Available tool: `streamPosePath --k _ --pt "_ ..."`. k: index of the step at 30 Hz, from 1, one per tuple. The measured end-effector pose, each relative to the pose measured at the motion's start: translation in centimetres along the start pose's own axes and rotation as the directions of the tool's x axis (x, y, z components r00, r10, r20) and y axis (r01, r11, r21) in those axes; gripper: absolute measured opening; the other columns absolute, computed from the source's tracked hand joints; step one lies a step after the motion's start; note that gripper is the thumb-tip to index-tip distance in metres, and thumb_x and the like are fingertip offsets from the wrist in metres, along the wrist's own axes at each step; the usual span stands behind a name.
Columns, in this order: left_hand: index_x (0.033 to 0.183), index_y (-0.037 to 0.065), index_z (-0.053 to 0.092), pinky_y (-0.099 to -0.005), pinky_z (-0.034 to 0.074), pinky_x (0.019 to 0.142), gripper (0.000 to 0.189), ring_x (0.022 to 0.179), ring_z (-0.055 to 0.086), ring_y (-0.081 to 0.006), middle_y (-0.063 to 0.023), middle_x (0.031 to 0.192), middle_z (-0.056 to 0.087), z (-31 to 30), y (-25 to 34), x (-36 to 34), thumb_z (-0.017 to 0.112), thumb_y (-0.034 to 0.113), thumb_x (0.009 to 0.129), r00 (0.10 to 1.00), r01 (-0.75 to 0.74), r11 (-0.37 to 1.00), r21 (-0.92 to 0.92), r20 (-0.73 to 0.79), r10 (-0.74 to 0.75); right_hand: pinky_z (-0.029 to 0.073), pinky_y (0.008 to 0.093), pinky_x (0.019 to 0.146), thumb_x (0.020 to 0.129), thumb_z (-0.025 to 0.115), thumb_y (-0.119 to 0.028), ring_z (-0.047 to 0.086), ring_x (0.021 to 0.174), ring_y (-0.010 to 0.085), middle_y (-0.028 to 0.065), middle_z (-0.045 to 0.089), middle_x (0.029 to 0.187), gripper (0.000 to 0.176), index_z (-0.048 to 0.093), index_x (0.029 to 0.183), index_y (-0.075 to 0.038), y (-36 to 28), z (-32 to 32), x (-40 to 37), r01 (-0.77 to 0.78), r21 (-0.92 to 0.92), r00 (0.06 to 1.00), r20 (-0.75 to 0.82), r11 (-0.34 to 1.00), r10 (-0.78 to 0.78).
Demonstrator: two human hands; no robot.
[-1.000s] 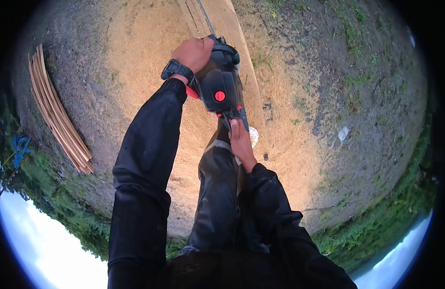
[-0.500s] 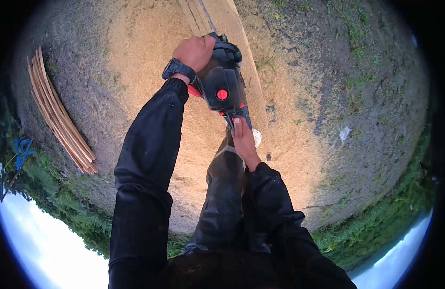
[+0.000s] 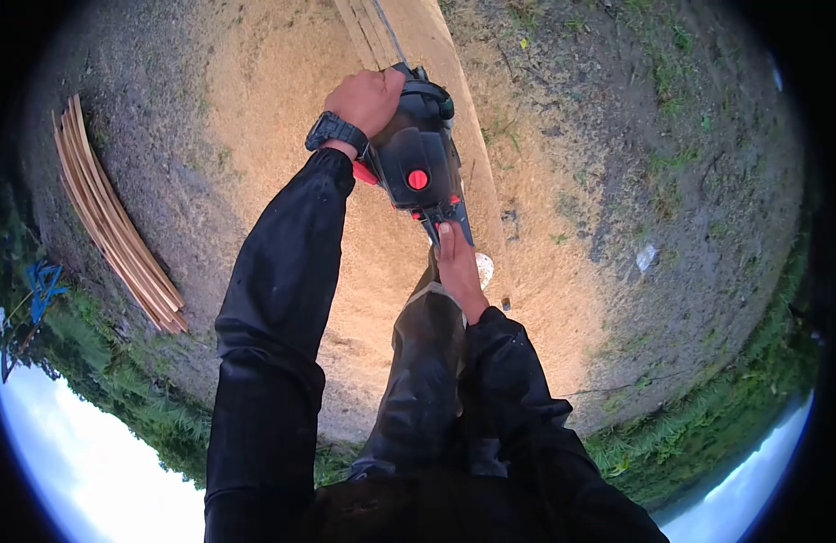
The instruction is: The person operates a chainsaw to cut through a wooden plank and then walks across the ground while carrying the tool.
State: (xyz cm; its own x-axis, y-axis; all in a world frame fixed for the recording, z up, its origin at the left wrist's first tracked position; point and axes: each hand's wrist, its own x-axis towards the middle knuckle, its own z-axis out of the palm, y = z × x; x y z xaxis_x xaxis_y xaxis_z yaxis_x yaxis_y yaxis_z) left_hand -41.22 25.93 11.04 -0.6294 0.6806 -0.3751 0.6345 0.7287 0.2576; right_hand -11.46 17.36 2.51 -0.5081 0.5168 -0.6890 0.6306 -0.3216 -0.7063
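Observation:
A black chainsaw (image 3: 416,149) with a round red knob on its cover lies over a wooden beam (image 3: 472,145). Its guide bar (image 3: 388,29) points away from me along the beam's top, beside long cut lines in the wood. My left hand (image 3: 365,101), with a black watch at the wrist, is closed round the front handle; its fingertips are hidden behind the saw. Lower down, my right hand (image 3: 458,269) wraps the rear handle, thumb lying on top. Part of the beam is covered by the saw body.
Sawdust (image 3: 282,181) covers the ground around the beam. A stack of long thin boards (image 3: 119,222) lies at left, with a blue object (image 3: 43,288) beyond it. A clear plastic scrap (image 3: 647,258) lies at right. My leg (image 3: 418,362) stands just behind the saw.
Both hands keep their hold on the chainsaw, which stays almost in place in the view. The boards and ground details have shifted very slightly downward in the picture.

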Motion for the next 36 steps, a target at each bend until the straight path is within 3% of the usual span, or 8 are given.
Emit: streamPosePath --k 3,6,8,12,14,21,23,36 --pt "0.098 0.004 0.075 -0.0537 0.054 0.089 0.054 0.097 0.067 -0.0487 -0.0231 0.105 0.072 -0.6 -0.1 0.5 0.034 0.041 0.099 0.999 -0.054 0.998 0.025 0.003 0.054 0.047 0.058 0.082 0.11 0.03 -0.051 0.063 0.096 0.0545 0.0306 0.069 0.097 0.054 0.054 0.129 -0.007 -0.7 0.0 0.3 -0.001 0.022 1.0 0.011 1.0 0.001" --pt "0.098 0.004 0.075 -0.0537 0.054 0.089 0.054 0.096 0.067 -0.0486 -0.0231 0.104 0.072 -1.3 -0.3 1.5 0.034 0.04 0.099 1.0 0.014 1.0 -0.01 0.017 -0.013 0.047 0.0579 0.081 0.11 0.03 -0.051 0.064 0.094 0.0542 0.0302 0.069 0.095 0.054 0.054 0.129 -0.007 -2.2 -0.1 0.8 -0.014 -0.01 1.0 0.012 1.0 0.014" --pt "0.089 -0.002 0.072 -0.055 0.053 0.083 0.058 0.088 0.066 -0.0525 -0.0312 0.089 0.068 -1.7 -0.5 1.8 0.04 0.046 0.096 0.993 -0.075 0.993 -0.09 -0.097 0.066 0.047 0.0579 0.08 0.11 0.03 -0.052 0.064 0.093 0.0541 0.03 0.069 0.094 0.054 0.054 0.129 -0.007 -3.2 -0.1 1.2 -0.007 -0.013 1.0 0.01 1.0 0.008" --pt "0.089 -0.002 0.072 -0.0548 0.053 0.083 0.058 0.089 0.066 -0.0524 -0.0312 0.091 0.069 -2.4 -0.7 2.9 0.039 0.046 0.095 0.998 -0.021 0.994 -0.107 -0.069 0.014 0.047 0.0577 0.079 0.11 0.03 -0.051 0.064 0.093 0.0537 0.0299 0.069 0.093 0.053 0.054 0.129 -0.007 -4.3 0.0 1.7 -0.011 -0.022 1.0 0.001 1.0 0.011" --pt "0.095 0.004 0.076 -0.053 0.054 0.09 0.056 0.096 0.067 -0.0482 -0.0233 0.1 0.073 -2.7 -0.4 3.1 0.034 0.041 0.099 1.0 -0.002 1.0 -0.007 -0.011 0.002 0.047 0.0575 0.08 0.11 0.03 -0.05 0.064 0.093 0.0539 0.0302 0.069 0.093 0.053 0.054 0.129 -0.007 -4.2 0.0 1.9 -0.019 -0.015 1.0 0.003 1.0 0.019" --pt "0.094 0.004 0.075 -0.0525 0.055 0.089 0.055 0.095 0.068 -0.0483 -0.0233 0.099 0.073 -3.8 -0.5 4.1 0.034 0.041 0.1 1.0 -0.02 1.0 -0.013 -0.009 0.02 0.047 0.0574 0.083 0.11 0.032 -0.048 0.063 0.098 0.0543 0.031 0.069 0.098 0.051 0.054 0.13 -0.007 -6.6 -0.4 2.3 -0.047 0.015 0.999 0.026 0.999 0.046" --pt "0.091 -0.002 0.073 -0.0543 0.053 0.086 0.06 0.09 0.066 -0.0521 -0.0307 0.092 0.069 -4.2 -0.9 4.8 0.039 0.047 0.097 0.997 -0.036 0.995 -0.091 -0.066 0.03 0.047 0.0574 0.083 0.11 0.032 -0.048 0.063 0.097 0.0539 0.0304 0.069 0.097 0.051 0.054 0.13 -0.007 -6.9 0.1 2.9 -0.031 0.008 0.999 0.008 0.999 0.031" --pt "0.087 -0.002 0.072 -0.0541 0.053 0.084 0.058 0.089 0.066 -0.0517 -0.0301 0.089 0.069 -5.7 -1.9 8.0 0.039 0.046 0.095 0.998 -0.02 0.995 -0.096 -0.062 0.015 0.048 0.0564 0.081 0.11 0.031 -0.052 0.065 0.093 0.0523 0.0281 0.07 0.093 0.054 0.055 0.131 -0.009 -8.8 1.1 4.9 -0.026 0.016 1.0 0.005 1.0 0.026"
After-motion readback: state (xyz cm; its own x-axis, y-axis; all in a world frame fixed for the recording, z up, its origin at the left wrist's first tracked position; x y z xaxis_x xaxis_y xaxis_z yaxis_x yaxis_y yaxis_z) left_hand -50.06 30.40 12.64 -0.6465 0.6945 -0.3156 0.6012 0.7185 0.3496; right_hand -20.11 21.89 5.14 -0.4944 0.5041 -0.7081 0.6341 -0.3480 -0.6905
